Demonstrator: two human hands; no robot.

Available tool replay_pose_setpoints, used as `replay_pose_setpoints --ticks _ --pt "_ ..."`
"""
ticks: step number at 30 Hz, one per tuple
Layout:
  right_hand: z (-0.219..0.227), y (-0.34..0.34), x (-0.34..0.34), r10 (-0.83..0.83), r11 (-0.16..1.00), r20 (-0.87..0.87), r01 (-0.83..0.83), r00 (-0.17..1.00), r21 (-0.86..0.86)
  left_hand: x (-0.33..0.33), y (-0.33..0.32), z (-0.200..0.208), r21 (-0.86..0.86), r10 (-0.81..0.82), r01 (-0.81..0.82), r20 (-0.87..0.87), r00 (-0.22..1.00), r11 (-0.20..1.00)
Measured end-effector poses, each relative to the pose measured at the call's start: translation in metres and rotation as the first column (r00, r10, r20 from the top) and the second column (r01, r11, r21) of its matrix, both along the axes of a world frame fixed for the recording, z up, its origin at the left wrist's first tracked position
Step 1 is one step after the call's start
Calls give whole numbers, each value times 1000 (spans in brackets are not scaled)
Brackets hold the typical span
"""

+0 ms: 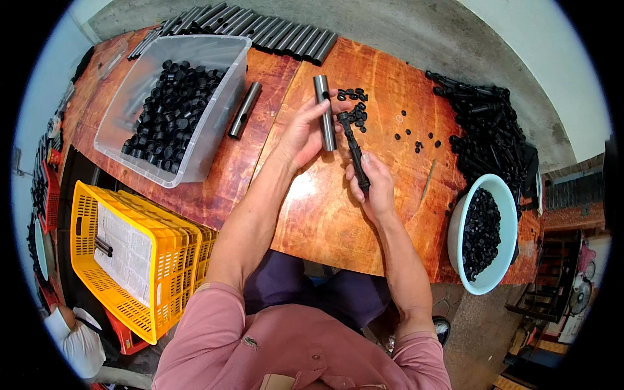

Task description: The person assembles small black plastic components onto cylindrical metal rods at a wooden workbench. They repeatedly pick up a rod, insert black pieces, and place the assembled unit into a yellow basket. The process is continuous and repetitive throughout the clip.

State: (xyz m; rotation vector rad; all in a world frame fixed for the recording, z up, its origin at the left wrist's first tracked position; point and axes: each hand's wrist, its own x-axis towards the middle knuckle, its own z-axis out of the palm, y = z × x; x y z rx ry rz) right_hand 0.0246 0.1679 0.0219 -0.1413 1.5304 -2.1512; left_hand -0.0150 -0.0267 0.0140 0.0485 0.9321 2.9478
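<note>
My left hand (305, 133) is closed around a shiny metal tube (327, 123), held upright over the table with a dark opening in its side. In my right hand (375, 185) is a black rod-like part (354, 153) with a knobbed upper end, tilted beside the tube and apart from its lower half. Just beyond the rod's tip, small black caps (357, 117) lie loose on the wood. Left of my left hand, a second metal tube (246, 110) rests on the table, also with a dark opening in its side.
A clear plastic bin (201, 156) of black caps stands at left, with a row of metal tubes (286, 36) behind. Black rods (487, 123) are piled at right, near a pale blue bowl (510, 227) of small black parts. A yellow crate (159, 273) sits lower left.
</note>
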Motion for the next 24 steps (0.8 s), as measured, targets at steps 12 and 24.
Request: replay_pose_setpoints --ticks 12,24 --pt "-11 -3 0 -14 875 -468 238 883 422 -2 1 -6 -77 31 -26 63 998 997" --pt "-1 -18 24 194 722 -788 459 584 518 -19 -26 -27 462 191 -249 169 967 851"
